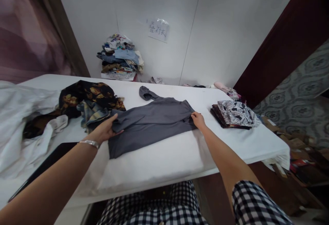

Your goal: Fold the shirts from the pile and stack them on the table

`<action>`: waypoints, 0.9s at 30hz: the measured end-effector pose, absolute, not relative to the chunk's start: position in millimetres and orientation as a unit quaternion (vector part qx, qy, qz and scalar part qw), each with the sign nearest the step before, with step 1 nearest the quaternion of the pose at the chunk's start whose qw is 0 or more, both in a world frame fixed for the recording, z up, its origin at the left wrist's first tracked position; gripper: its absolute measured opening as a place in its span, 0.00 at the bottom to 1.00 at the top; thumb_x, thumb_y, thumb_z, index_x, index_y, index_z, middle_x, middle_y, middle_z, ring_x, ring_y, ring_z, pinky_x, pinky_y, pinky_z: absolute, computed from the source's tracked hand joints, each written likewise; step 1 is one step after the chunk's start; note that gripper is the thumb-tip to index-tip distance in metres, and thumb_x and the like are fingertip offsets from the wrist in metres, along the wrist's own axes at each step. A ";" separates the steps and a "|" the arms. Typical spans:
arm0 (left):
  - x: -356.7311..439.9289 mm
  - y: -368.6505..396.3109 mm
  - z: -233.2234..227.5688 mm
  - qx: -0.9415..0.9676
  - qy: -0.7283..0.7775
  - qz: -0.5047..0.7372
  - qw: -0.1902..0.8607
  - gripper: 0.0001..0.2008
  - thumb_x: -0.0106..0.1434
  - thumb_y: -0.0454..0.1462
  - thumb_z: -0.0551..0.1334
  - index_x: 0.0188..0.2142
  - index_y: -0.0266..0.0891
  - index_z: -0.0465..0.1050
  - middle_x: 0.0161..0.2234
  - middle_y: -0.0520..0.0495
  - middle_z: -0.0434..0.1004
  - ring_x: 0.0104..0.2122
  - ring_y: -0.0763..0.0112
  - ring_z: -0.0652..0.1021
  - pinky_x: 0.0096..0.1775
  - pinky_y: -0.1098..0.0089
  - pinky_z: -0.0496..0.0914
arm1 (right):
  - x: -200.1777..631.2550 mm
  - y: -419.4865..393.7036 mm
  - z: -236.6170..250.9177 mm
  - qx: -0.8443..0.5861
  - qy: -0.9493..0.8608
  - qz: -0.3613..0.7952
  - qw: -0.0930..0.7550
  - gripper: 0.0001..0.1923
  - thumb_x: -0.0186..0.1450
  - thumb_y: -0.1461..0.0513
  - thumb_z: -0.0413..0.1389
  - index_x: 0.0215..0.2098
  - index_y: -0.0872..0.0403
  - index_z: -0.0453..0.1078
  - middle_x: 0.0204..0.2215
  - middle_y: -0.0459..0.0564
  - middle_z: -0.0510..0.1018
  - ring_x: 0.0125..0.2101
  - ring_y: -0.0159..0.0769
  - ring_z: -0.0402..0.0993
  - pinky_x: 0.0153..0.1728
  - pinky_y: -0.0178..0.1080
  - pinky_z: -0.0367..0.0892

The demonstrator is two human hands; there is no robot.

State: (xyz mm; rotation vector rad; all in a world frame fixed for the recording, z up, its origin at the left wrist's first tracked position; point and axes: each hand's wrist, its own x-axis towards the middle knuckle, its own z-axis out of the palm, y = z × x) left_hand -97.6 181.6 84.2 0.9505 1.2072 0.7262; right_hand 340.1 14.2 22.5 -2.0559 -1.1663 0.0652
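**Head camera: two hands gripping a grey top on a white table**

Head camera is looking down at a white table (pixel 167 163), where a grey top (pixel 151 122) is lying spread out across the middle, its hood or collar end pointing toward the far wall. The left hand (pixel 104 130) is closing on the top's left edge, thumb lying over the cloth and fingers tucked beneath a raised fold, so the hand is pinching the fabric rather than resting flat. A silver bracelet (pixel 89 143) is sitting on that wrist. The right hand (pixel 197 119) is gripping the top's right edge near its far corner, fingers curled down onto the cloth; how tightly it is pinching cannot be told.

Just beside the left hand, a heap of dark flowered and checked clothes (pixel 89 101) is lying on the table, touching the grey top's left side. A white sheet (pixel 17 115) is bunching up at the table's left end. To the right of the right hand, apart from the top, a folded stack of patterned clothes (pixel 235 114) is resting near the table's edge. Against the far wall a pile of mixed clothes (pixel 120 58) is standing, with a paper sign (pixel 158 30) hanging on the wall beside it. Checked trousers (pixel 164 208) are showing below the table's near edge.
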 end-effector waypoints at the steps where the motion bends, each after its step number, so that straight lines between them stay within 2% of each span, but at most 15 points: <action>1: -96.7 177.7 80.1 0.430 0.551 0.312 0.644 0.09 0.59 0.38 0.63 0.38 0.37 0.69 0.29 0.49 0.73 0.26 0.69 0.74 0.27 0.67 0.75 | 340.9 13.2 21.3 -0.805 -0.456 0.027 0.379 0.11 0.59 0.60 0.50 0.31 0.53 0.74 0.29 0.49 0.80 0.32 0.39 0.73 0.37 0.38 0.66; 3: -95.8 173.6 75.4 0.508 0.591 0.283 0.559 0.24 0.50 0.41 0.71 0.46 0.38 0.69 0.34 0.46 0.74 0.30 0.66 0.75 0.28 0.66 0.75 | 341.9 12.0 19.4 -0.804 -0.456 0.030 0.379 0.11 0.59 0.59 0.50 0.31 0.52 0.74 0.29 0.48 0.80 0.32 0.39 0.73 0.37 0.38 0.66; 5: -97.4 175.1 73.5 0.629 0.614 0.239 0.412 0.33 0.46 0.40 0.72 0.52 0.38 0.67 0.41 0.40 0.74 0.35 0.59 0.77 0.33 0.63 0.75 | 341.7 11.8 18.3 -0.802 -0.460 0.037 0.379 0.11 0.59 0.59 0.50 0.32 0.52 0.74 0.29 0.48 0.80 0.32 0.39 0.74 0.37 0.39 0.67; 7: -101.7 180.0 72.7 0.724 0.608 0.201 0.257 0.32 0.50 0.38 0.68 0.55 0.35 0.66 0.47 0.33 0.72 0.41 0.52 0.77 0.40 0.58 0.74 | 340.3 12.3 17.3 -0.796 -0.468 0.047 0.380 0.11 0.57 0.61 0.51 0.33 0.52 0.75 0.30 0.48 0.80 0.33 0.39 0.74 0.38 0.39 0.68; 9: -106.7 184.0 73.2 0.764 0.598 0.181 0.160 0.28 0.54 0.36 0.62 0.55 0.32 0.67 0.51 0.28 0.70 0.46 0.48 0.76 0.46 0.56 0.71 | 338.2 12.7 16.0 -0.790 -0.477 0.057 0.382 0.12 0.56 0.62 0.53 0.35 0.52 0.76 0.33 0.48 0.81 0.35 0.40 0.75 0.40 0.40 0.68; 11: -109.7 183.4 75.3 0.768 0.601 0.183 0.122 0.25 0.59 0.37 0.58 0.56 0.30 0.67 0.54 0.27 0.68 0.50 0.47 0.74 0.49 0.57 0.69 | 336.6 12.7 14.5 -0.785 -0.481 0.063 0.385 0.14 0.55 0.62 0.55 0.39 0.52 0.76 0.36 0.49 0.81 0.38 0.41 0.75 0.43 0.42 0.68; 14: -107.4 172.2 79.7 0.805 0.556 0.194 0.063 0.22 0.65 0.43 0.53 0.54 0.36 0.69 0.56 0.33 0.67 0.54 0.50 0.70 0.53 0.59 0.66 | 336.3 12.8 13.1 -0.789 -0.471 0.065 0.390 0.18 0.55 0.62 0.56 0.44 0.53 0.76 0.38 0.52 0.81 0.39 0.43 0.76 0.44 0.44 0.68; 16: -102.8 162.3 80.9 0.859 0.486 0.161 0.030 0.21 0.64 0.47 0.54 0.50 0.40 0.73 0.53 0.37 0.71 0.53 0.52 0.70 0.53 0.60 0.64 | 337.2 13.5 13.4 -0.789 -0.468 0.065 0.392 0.16 0.56 0.61 0.56 0.41 0.53 0.77 0.37 0.52 0.81 0.38 0.43 0.76 0.44 0.44 0.68; 19: -97.4 155.2 78.8 0.894 0.437 0.095 0.024 0.14 0.60 0.44 0.59 0.42 0.42 0.76 0.50 0.38 0.74 0.52 0.52 0.71 0.52 0.60 0.62 | 338.5 15.6 15.1 -0.780 -0.479 0.068 0.397 0.11 0.56 0.60 0.54 0.33 0.53 0.78 0.33 0.50 0.82 0.36 0.43 0.75 0.43 0.43 0.68; 22: -95.5 162.6 80.4 0.872 0.482 0.082 0.025 0.10 0.61 0.37 0.57 0.33 0.39 0.76 0.42 0.36 0.78 0.47 0.52 0.74 0.48 0.59 0.64 | 338.5 18.5 17.5 -0.773 -0.479 0.068 0.410 0.11 0.55 0.61 0.53 0.31 0.51 0.77 0.31 0.48 0.82 0.35 0.41 0.75 0.42 0.41 0.68; 24: -94.1 170.7 89.9 0.855 0.510 0.091 0.023 0.13 0.64 0.37 0.52 0.34 0.37 0.75 0.39 0.35 0.78 0.44 0.53 0.76 0.45 0.61 0.65 | 338.7 20.1 19.5 -0.772 -0.471 0.064 0.422 0.11 0.55 0.62 0.53 0.31 0.51 0.77 0.31 0.48 0.82 0.35 0.41 0.75 0.43 0.41 0.68; 27: -91.3 174.2 114.7 0.827 0.530 0.185 0.013 0.17 0.67 0.40 0.47 0.43 0.38 0.73 0.41 0.37 0.78 0.43 0.55 0.77 0.43 0.62 0.66 | 341.0 19.0 21.8 -0.773 -0.448 0.048 0.447 0.13 0.55 0.61 0.51 0.33 0.52 0.77 0.34 0.50 0.82 0.37 0.42 0.75 0.45 0.42 0.68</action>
